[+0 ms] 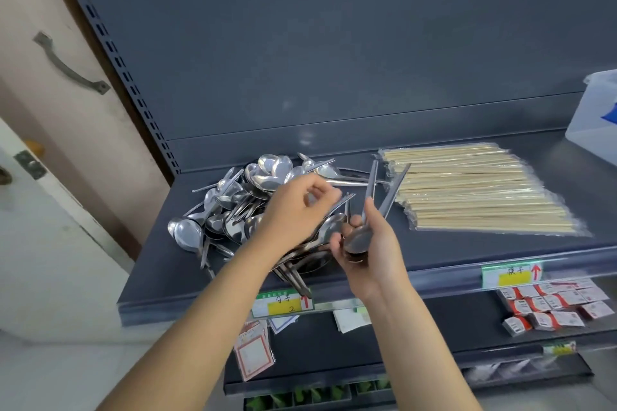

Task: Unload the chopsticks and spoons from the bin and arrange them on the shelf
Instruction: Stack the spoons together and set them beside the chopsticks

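Right hand (pixel 374 253) has its fingers clamped round a bunch of spoons (pixel 362 237), handles up, while the left hand (pixel 293 210) curls over the spoon heap (pixel 233 207) on the shelf (pixel 434 250), grip unclear, wrapped chopsticks (pixel 480 190) alongside.

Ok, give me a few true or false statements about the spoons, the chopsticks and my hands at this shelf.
1. The right hand grips a bunch of spoons, handles pointing up. True.
2. The chopsticks lie left of the spoon pile. False: they lie to its right.
3. The chopsticks are in clear wrappers. True.
4. The spoon pile is a neat row. False: it is a loose heap.
5. The left hand rests on the chopsticks. False: it is over the spoon pile.
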`<state>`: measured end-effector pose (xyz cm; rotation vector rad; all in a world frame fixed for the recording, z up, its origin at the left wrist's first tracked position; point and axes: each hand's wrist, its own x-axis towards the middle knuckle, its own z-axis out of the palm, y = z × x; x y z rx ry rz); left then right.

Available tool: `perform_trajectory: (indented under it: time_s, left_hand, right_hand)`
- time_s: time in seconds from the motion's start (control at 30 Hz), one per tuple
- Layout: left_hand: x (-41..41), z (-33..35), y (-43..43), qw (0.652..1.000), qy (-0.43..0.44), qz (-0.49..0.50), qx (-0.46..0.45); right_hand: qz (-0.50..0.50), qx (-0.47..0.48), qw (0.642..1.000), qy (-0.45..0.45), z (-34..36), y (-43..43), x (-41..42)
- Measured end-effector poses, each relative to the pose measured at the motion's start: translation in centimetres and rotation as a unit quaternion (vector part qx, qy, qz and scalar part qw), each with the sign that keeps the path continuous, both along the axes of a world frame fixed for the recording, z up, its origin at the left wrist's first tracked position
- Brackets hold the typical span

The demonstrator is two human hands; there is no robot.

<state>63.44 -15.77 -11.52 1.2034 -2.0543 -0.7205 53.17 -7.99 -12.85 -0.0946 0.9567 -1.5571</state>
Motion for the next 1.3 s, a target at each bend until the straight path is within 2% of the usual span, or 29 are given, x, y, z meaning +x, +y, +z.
perform_trajectory:
  time_s: [0.07, 0.13, 0.17, 0.23, 0.33, 0.5, 0.63, 0.83, 0.9, 1.0, 1.1, 1.2, 1.3]
  left_hand:
    - [1.5, 0.0, -1.2, 0.989, -0.131, 0.052, -0.046]
    - [2.7, -0.2, -2.1, 0.954, -0.29, 0.06, -0.034]
    - [3.0, -0.4, -2.4, 0.938, -0.34, 0.055, -0.021]
    - [3.0, -0.8, -2.6, 0.927, -0.373, 0.05, -0.017]
    - [2.7, -1.2, -3.0, 0.918, -0.393, 0.047, -0.039]
    - [2.3, -1.5, -3.5, 0.915, -0.403, 0.036, -0.001]
    - [2.4, -1.3, -3.9, 0.932, -0.354, 0.06, 0.043]
    - [2.7, 2.3, -2.7, 0.909, -0.385, 0.09, -0.135]
    - [2.5, 3.4, -2.1, 0.911, -0.369, 0.051, -0.174]
    - [2.1, 4.6, -0.8, 0.924, -0.328, -0.066, -0.185]
    - [2.0, 4.9, -0.5, 0.909, -0.312, -0.153, -0.231]
    - [2.3, 5.1, -1.1, 0.893, -0.303, -0.184, -0.278]
    - [2.3, 4.9, -1.4, 0.867, -0.276, -0.16, -0.382]
  right_hand:
    - [-0.011, 0.005, 1.0, -0.014, -0.2, -0.1, -0.6]
    - [-0.001, 0.008, 1.0, -0.004, -0.5, -0.1, -1.0]
    - [0.003, 0.011, 1.0, 0.007, -0.6, -0.2, -1.2]
    - [0.004, 0.009, 1.0, 0.024, -0.9, -0.3, -1.3]
    - [0.012, -0.003, 1.0, 0.02, -0.7, -0.3, -1.1]
    - [0.015, -0.009, 1.0, 0.006, -0.7, -0.3, -1.0]
    - [0.01, -0.021, 1.0, -0.009, -0.7, -0.3, -1.4]
    - [0.039, -0.023, 0.999, -0.015, -0.6, -0.6, -1.5]
    - [0.053, -0.02, 0.998, -0.001, -0.7, -0.7, -1.3]
    - [0.08, -0.038, 0.996, 0.018, -0.9, -0.8, -1.1]
    - [0.148, -0.063, 0.987, 0.001, -0.7, -0.5, -1.5]
    - [0.244, -0.096, 0.965, -0.022, -0.2, -0.1, -2.0]
    - [0.311, -0.113, 0.944, -0.007, -0.4, -0.1, -1.9]
